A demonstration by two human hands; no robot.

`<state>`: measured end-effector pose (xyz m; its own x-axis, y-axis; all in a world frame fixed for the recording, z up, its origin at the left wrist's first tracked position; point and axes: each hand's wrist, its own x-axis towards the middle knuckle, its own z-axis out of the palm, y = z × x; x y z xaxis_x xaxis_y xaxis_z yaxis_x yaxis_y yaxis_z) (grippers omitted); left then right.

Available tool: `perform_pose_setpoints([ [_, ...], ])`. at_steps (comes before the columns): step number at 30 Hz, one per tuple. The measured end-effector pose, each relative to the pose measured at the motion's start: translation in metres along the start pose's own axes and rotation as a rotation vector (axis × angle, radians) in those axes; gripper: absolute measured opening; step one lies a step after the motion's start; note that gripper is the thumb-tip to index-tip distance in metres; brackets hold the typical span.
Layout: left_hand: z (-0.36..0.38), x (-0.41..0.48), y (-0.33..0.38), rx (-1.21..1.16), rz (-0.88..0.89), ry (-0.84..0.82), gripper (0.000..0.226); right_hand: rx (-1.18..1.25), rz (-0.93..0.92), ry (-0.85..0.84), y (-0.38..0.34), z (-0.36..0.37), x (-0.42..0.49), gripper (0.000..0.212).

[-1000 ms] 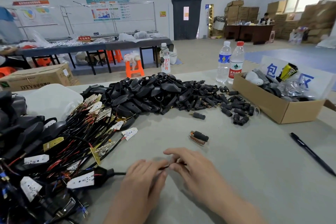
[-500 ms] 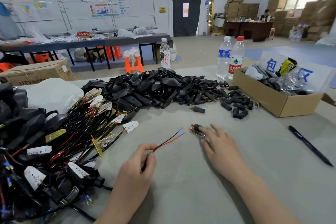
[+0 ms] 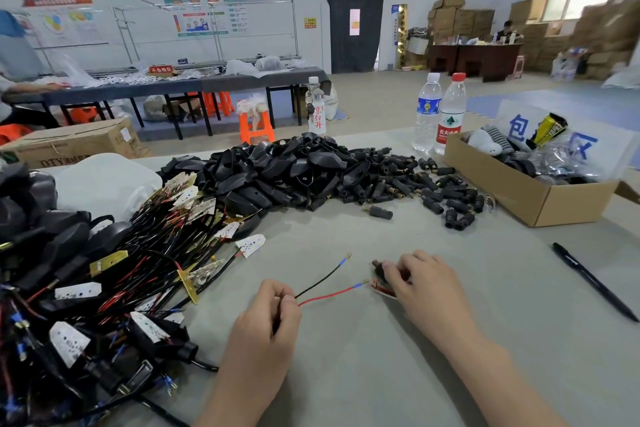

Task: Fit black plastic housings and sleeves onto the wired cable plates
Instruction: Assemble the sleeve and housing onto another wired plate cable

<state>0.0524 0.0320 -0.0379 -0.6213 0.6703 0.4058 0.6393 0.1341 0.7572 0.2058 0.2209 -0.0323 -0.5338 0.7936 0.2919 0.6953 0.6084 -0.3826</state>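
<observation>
Now that the hands have parted, the left hand (image 3: pixel 266 315) pinches the red and black leads (image 3: pixel 332 295) over the table (image 3: pixel 485 322), while the right hand (image 3: pixel 426 284) has reached out and gripped the loose black sleeve (image 3: pixel 379 269) beside their tips, probably to fit it next.

Left hand (image 3: pixel 263 319) in a fingertip pinch; right hand (image 3: pixel 427 284) palm-down, fingers curled.

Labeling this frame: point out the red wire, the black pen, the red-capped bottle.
red wire (image 3: pixel 327 295), head view, middle of its red insulation.
black pen (image 3: pixel 595 282), head view, middle of the barrel.
red-capped bottle (image 3: pixel 449 126), head view, on its label.
</observation>
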Motion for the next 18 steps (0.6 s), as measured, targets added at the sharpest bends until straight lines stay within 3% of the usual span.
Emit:
perform_pose_setpoints([
  [3,-0.0001,0.0004,0.0033,-0.026,-0.01,0.019,0.012,0.137,0.014,-0.005,-0.0005,0.0008,-0.0016,0.019],
  [8,-0.0005,0.0003,0.0023,-0.087,-0.044,0.076,0.026,0.098,-0.013,-0.074,0.0029,-0.0003,-0.0021,0.021],
  [11,0.0,0.0005,0.0032,-0.126,-0.059,0.09,0.027,0.263,-0.076,-0.045,0.0024,-0.0008,-0.0029,0.017],
  [18,-0.002,-0.0006,0.0077,-0.176,-0.079,0.132,0.03,0.472,-0.169,-0.05,-0.0069,-0.0055,-0.0049,0.042],
])
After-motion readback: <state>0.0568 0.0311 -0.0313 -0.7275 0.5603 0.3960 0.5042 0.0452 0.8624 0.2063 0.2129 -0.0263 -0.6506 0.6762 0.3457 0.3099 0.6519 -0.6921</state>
